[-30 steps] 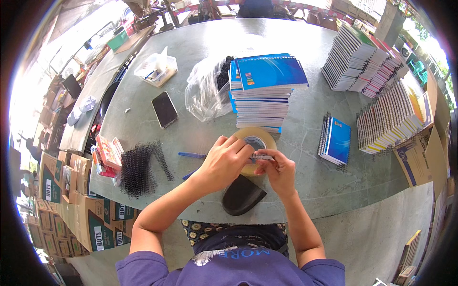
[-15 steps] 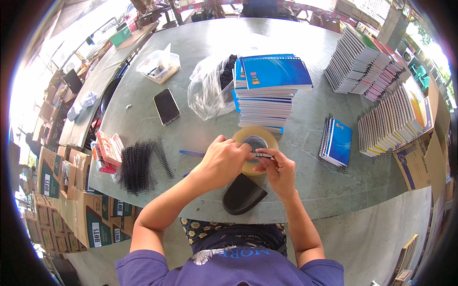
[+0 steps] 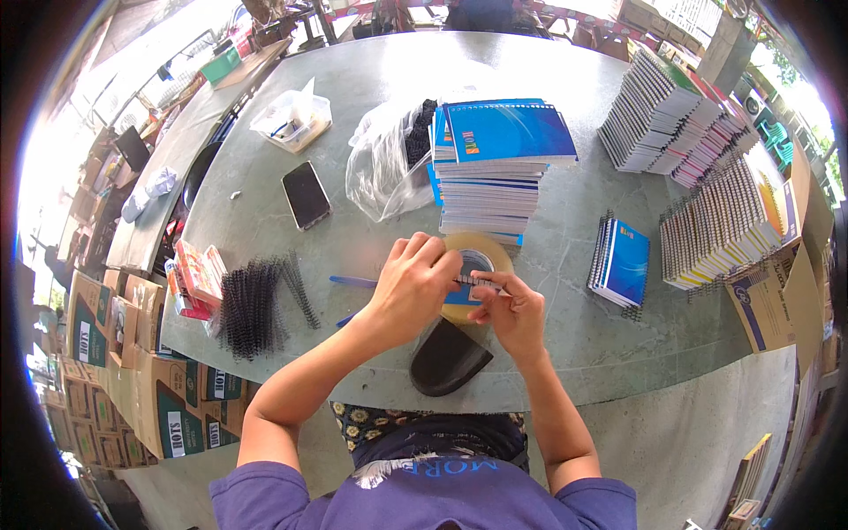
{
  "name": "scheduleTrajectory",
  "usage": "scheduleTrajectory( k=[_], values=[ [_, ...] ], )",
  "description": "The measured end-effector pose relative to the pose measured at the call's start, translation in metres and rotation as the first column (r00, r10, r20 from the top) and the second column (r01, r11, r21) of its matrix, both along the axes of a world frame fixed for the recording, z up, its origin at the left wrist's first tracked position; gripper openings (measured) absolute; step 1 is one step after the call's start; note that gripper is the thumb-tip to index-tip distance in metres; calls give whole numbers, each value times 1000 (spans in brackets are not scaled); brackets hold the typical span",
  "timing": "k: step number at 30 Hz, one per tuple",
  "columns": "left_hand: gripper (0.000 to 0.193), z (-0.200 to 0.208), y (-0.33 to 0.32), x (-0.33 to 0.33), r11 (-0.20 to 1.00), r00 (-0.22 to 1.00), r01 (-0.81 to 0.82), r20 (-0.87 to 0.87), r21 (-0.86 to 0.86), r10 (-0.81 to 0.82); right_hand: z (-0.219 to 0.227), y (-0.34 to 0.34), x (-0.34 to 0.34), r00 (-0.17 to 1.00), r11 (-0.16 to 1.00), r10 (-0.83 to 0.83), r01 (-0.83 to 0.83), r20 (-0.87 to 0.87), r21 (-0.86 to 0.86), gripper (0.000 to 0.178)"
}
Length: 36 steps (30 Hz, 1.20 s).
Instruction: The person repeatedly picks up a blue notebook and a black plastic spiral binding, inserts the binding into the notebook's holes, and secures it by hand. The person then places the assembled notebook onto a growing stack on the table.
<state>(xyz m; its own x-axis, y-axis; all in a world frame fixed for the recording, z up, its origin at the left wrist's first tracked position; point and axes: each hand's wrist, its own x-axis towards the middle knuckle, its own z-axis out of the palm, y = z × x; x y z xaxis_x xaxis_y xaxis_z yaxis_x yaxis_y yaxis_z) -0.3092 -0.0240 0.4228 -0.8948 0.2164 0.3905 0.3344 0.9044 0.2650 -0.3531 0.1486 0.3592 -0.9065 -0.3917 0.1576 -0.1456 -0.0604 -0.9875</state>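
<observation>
Both my hands meet over a wide roll of yellowish clear tape [image 3: 502, 254] near the table's front edge. Between their fingertips is a short, thin, dark-and-light striped piece [image 3: 478, 281], too small to name. My right hand [image 3: 512, 316] pinches its right end, fingers closed. My left hand [image 3: 413, 287] is bent closed at the piece's left end; whether it grips the piece is hidden. A black, rounded flat object [image 3: 449, 358] lies just below the roll. Left of my left hand lies a slim blue stick-like object [image 3: 352, 282], partly covered.
Beyond the roll rises a stack of blue-covered books [image 3: 508, 132], beside a clear plastic bag [image 3: 380, 168]. Spiral-bound notebooks [image 3: 620, 262] and taller piles [image 3: 720, 225] stand right. Left are black spiral coils [image 3: 252, 309], a phone [image 3: 306, 195] and a plastic tub [image 3: 300, 132].
My left hand has shifted slightly left, its fingers drawn back, so more of the striped piece shows. My right hand stays nearly in place, still pinching it.
</observation>
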Motion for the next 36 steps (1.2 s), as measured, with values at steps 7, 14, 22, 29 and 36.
scheduleTrajectory(
  k=[7,14,22,29,36],
  values=[
    [25,-8,3,-4,999,998,39,-42,20,-38,0,4,4,998,994,41,-35,53,-105,24],
    [30,-8,1,-7,989,983,143,111,34,-146,-4,3,6,997,978,-76,74,-7,-193,14],
    [19,-10,25,-16,966,983,174,28,191,-183,-27,10,1,984,989,-144,139,-107,-54,10],
    [17,-15,27,-17,923,961,195,125,330,-248,-26,13,5,985,992,-128,129,-115,2,9],
    [30,12,14,-7,996,972,-51,234,69,34,-23,27,-3,985,992,-104,112,-141,53,15]
  ],
)
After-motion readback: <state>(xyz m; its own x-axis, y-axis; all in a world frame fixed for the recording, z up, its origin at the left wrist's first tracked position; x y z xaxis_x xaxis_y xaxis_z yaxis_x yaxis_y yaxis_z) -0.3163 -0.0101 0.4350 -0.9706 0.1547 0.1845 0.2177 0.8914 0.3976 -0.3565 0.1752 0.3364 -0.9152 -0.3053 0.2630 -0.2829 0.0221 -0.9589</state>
